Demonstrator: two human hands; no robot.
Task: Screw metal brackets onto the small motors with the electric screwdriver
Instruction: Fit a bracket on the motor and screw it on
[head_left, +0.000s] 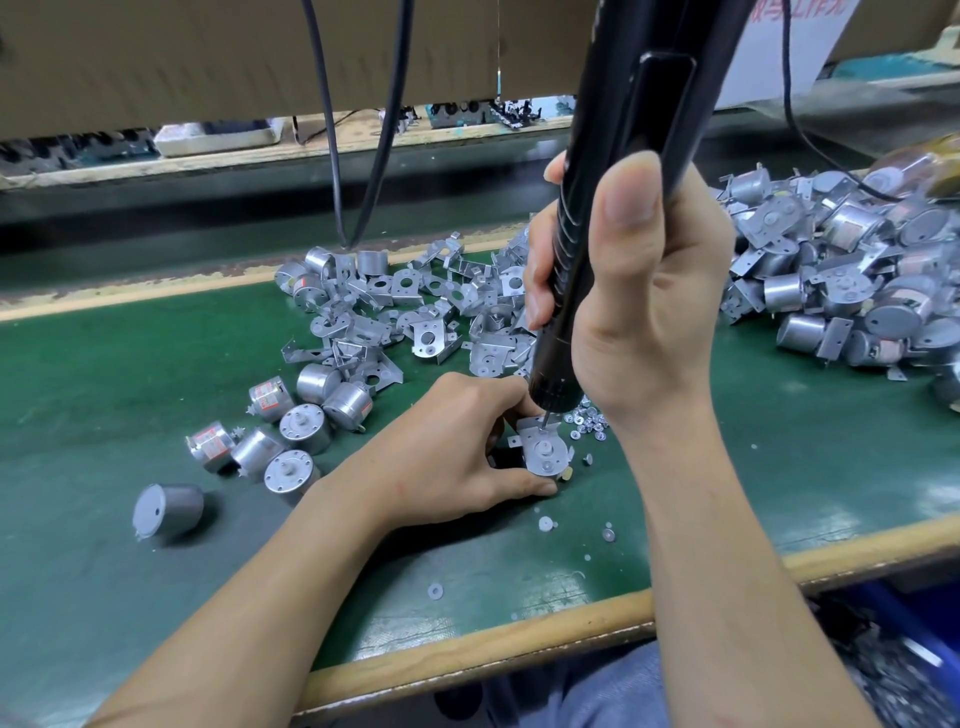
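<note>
Grips the electric screwdriver (597, 234) in the right hand (639, 291), fingers and thumb wrapped round the black barrel; holds it nearly upright, bit down on the metal bracket (535, 427) just left of the right wrist. Pinches the motor (543, 457) with the left hand (457, 447), thumb along the near side and fingers curled over the far side; steadies it shaft-face up on the green mat (156, 364), bracket seated on top.

Looks like the driving step itself, with a screw going in at the bracket's far edge; cannot tell whether the screw is fully home.

Shows a small heap of screws (589, 421) beside the bit, close against the right wrist; loose brackets (415, 306) beyond the left hand; bare motors (306, 426) out to that hand's left; a heap of bracketed motors (841, 270) beyond and right of the right hand.

Calls next, probably, for straight pressure down the bit and a firm left pinch against the twist; then for lifting clear and fetching another screw from the heap, should a second hole remain.
</note>
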